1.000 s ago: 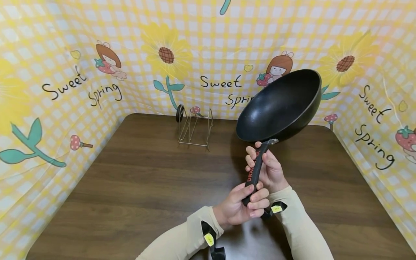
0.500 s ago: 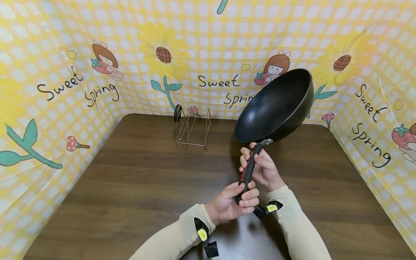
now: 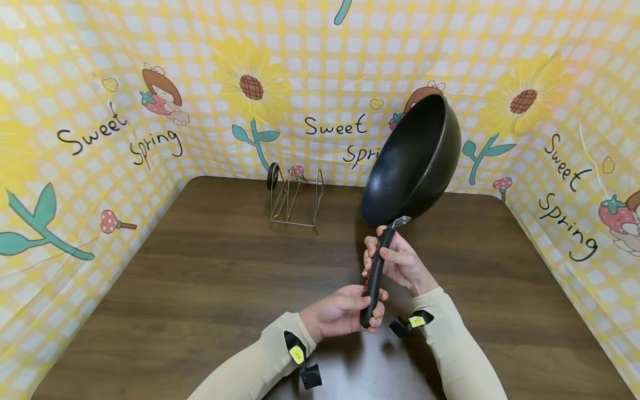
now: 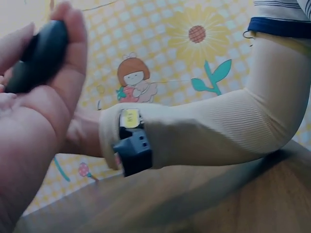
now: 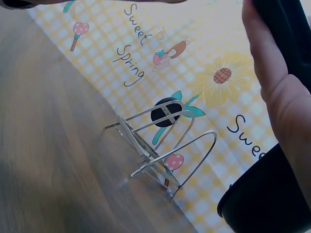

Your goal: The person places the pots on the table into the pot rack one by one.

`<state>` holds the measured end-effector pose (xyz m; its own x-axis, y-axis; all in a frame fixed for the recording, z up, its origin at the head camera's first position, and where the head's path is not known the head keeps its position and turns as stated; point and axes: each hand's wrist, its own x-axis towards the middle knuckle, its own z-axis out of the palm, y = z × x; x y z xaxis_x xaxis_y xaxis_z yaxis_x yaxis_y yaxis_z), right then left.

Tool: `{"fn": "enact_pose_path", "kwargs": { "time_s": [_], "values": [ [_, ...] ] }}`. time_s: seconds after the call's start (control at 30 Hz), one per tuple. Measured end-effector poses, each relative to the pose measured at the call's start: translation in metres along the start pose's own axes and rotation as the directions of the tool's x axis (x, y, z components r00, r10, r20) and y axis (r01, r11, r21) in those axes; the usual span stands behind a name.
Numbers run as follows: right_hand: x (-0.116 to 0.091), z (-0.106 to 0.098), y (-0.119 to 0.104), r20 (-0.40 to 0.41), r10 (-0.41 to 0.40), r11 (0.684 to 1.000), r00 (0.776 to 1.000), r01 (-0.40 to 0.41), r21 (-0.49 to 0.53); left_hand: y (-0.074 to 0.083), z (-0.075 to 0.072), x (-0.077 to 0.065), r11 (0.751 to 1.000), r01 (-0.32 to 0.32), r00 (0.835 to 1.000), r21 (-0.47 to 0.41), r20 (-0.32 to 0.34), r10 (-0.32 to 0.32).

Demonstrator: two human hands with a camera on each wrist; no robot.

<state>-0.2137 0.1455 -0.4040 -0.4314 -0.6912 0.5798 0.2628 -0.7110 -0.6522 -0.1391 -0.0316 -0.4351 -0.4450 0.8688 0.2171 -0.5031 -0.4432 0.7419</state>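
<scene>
A black wok (image 3: 412, 161) is held up above the table, its bowl tilted on edge with the hollow facing left. My left hand (image 3: 345, 312) grips the end of its black handle (image 3: 376, 272). Higher up, near the metal bracket, my right hand (image 3: 400, 261) holds the same handle. In the left wrist view the handle end (image 4: 41, 56) lies between the thumb and curled fingers. The right wrist view shows part of the wok (image 5: 265, 199) below the right hand (image 5: 286, 87). Red lettering on the handle is mostly hidden by the fingers.
A wire rack (image 3: 295, 200) with a black disc (image 3: 272, 176) at its left side stands near the back of the brown wooden table (image 3: 200, 289). Patterned yellow checked cloth (image 3: 320, 72) walls in the back and both sides.
Both hands have shifted left with the wok. The wok has turned so its bowl stands more on edge, and its handle is closer to upright. The rack stays in place.
</scene>
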Motion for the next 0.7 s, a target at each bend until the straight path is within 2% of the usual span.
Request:
{"fn": "enact_pose_path", "kwargs": {
  "time_s": [0.17, 0.3, 0.43, 0.57, 0.7],
  "values": [
    [0.001, 0.002, -0.002, -0.063, 0.036, 0.996, 0.997, -0.041, -0.079, 0.012, 0.001, -0.007, 0.997, 0.067, 0.997, 0.023, -0.035, -0.066],
    [0.003, 0.003, -0.001, -0.102, 0.063, 0.99, 0.993, -0.075, -0.118, 0.022, 0.008, -0.01, 0.992, 0.125, 0.99, 0.037, -0.074, -0.122],
    [0.002, 0.006, 0.001, -0.13, 0.091, 0.987, 0.987, -0.107, -0.123, 0.026, 0.015, -0.011, 0.98, 0.179, 0.979, 0.087, -0.11, -0.17],
    [0.004, 0.008, 0.001, -0.161, 0.098, 0.982, 0.982, -0.121, -0.142, 0.029, 0.018, -0.011, 0.973, 0.197, 0.976, 0.122, -0.12, -0.182],
    [0.007, 0.01, 0.0, -0.176, 0.09, 0.976, 0.98, -0.122, -0.179, 0.031, 0.017, -0.011, 0.974, 0.191, 0.977, 0.122, -0.123, -0.177]
  ]
}}
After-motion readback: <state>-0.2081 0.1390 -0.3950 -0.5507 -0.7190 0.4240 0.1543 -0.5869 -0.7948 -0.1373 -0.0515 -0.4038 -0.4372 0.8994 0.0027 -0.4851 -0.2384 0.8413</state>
